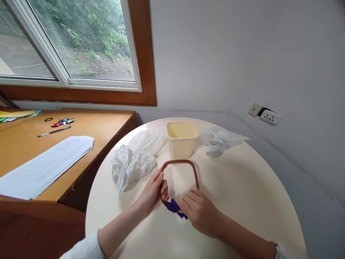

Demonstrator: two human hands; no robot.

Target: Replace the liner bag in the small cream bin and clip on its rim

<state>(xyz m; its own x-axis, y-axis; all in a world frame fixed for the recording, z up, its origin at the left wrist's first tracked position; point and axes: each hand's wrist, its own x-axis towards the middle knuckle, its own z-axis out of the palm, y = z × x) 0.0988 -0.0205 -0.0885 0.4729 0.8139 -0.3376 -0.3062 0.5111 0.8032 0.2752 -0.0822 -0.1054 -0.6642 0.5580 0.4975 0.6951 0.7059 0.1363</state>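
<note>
A brown rounded-square frame (pixel 180 161) is held tilted over the round table, in front of a pale yellow tub. My left hand (pixel 154 190) is closed around its left side, thumb pointing up along the edge. My right hand (pixel 199 212) has its fingers curled at the lower right side of the frame. Along the bottom edge, between both hands, is a dark purple soft-looking patch (pixel 173 206) with a ragged outline; my right fingertips are against it. What the patch is made of I cannot tell. My right hand hides the frame's lower right corner.
The yellow tub (pixel 182 146) stands open-topped at the back of the white round table (pixel 242 201). Crumpled clear plastic bags lie left (pixel 134 160) and right (pixel 219 140) of it. A wooden desk on the left holds papers (pixel 51 163), a pen (pixel 54 131) and keys (pixel 64 121).
</note>
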